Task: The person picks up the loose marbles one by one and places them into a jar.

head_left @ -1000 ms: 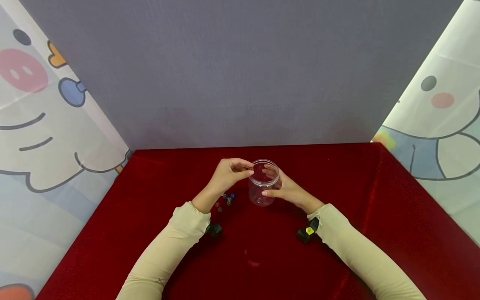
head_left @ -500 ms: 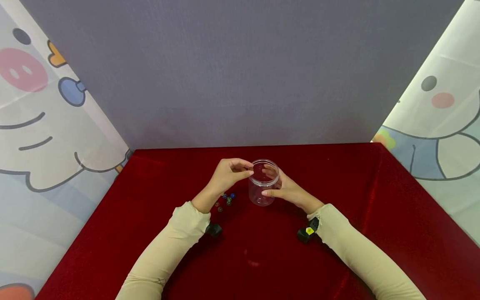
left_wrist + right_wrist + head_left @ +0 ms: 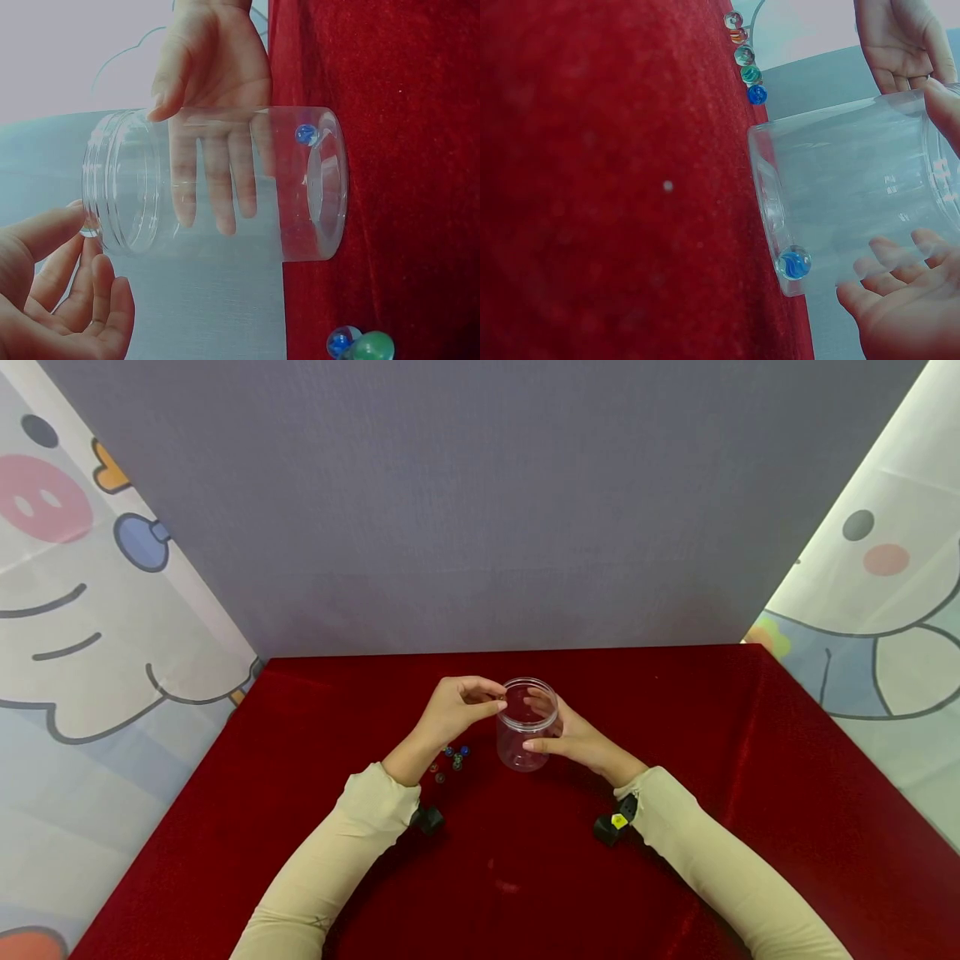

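Note:
A clear plastic jar (image 3: 522, 743), lidless at the top, stands upright on the red cloth. My right hand (image 3: 577, 739) holds it from the right, thumb on the near side and fingers around the far side. At the jar's left rim, my left hand (image 3: 461, 706) pinches a small glass marble (image 3: 90, 229) between thumb and fingers; it is mostly hidden by the fingertips. One blue-swirled marble (image 3: 794, 262) lies inside the jar at its bottom. Several loose marbles (image 3: 457, 762) in blue, green and reddish colours rest on the cloth below my left wrist.
Red velvet cloth (image 3: 517, 877) covers the table. A grey panel (image 3: 487, 510) rises at its back edge, with cartoon-printed curtains (image 3: 97, 610) on both sides. Black wrist cameras (image 3: 427, 820) are strapped to both wrists.

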Available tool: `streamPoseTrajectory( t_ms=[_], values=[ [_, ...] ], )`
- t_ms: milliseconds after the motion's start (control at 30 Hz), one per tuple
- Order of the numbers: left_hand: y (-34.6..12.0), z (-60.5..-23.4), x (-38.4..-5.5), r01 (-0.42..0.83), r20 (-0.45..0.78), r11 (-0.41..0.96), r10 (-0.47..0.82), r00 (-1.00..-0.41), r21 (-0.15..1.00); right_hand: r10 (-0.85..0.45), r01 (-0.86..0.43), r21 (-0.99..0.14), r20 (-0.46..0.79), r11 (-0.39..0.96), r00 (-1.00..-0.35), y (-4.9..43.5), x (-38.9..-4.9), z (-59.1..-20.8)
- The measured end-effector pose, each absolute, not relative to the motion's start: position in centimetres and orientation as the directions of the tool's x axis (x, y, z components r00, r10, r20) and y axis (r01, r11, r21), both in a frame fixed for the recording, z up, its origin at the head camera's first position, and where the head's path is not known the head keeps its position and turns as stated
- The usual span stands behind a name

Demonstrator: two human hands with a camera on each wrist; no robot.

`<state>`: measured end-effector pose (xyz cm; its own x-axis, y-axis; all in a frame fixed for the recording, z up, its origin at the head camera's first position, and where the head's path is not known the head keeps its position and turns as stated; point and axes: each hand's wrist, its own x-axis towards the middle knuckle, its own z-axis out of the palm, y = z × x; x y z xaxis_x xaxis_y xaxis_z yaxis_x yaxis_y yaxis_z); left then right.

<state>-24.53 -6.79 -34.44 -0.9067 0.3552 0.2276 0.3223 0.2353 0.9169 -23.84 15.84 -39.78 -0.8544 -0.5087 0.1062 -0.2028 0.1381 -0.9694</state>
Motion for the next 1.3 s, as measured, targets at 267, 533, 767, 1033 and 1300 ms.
streamPoseTrajectory(
  t_ms=[267, 533, 767, 1033, 1300],
  values=[
    [-6.8, -34.6, -24.7, 0.325, 0.231, 0.225, 0.361, -0.903, 0.919, -0.513, -0.213, -0.968, 0.117, 0.132, -0.85, 15.9, -23.8, -39.8],
    [-6.9, -34.6, -24.7, 0.341, 0.244, 0.232, 0.363, -0.899, 0.911, -0.527, -0.216, -0.97, 0.125, 0.113, -0.841, 15.9, -23.9, -39.8],
    [-7.1, -34.7, -24.7, 0.345, 0.259, 0.212, 0.351, -0.9, 0.914, -0.518, -0.203, -0.973, 0.118, 0.111, -0.847, 16.0, -23.8, -39.8],
    [-7.5, -34.5, -24.5, 0.333, 0.257, 0.193, 0.334, -0.907, 0.923, -0.512, -0.198, -0.973, 0.11, 0.12, -0.852, 16.0, -24.0, -40.0],
    [-7.9, -34.7, -24.3, 0.321, 0.247, 0.214, 0.312, -0.917, 0.923, -0.505, -0.195, -0.973, 0.106, 0.125, -0.856, 16.0, -23.9, -40.0]
  ],
)
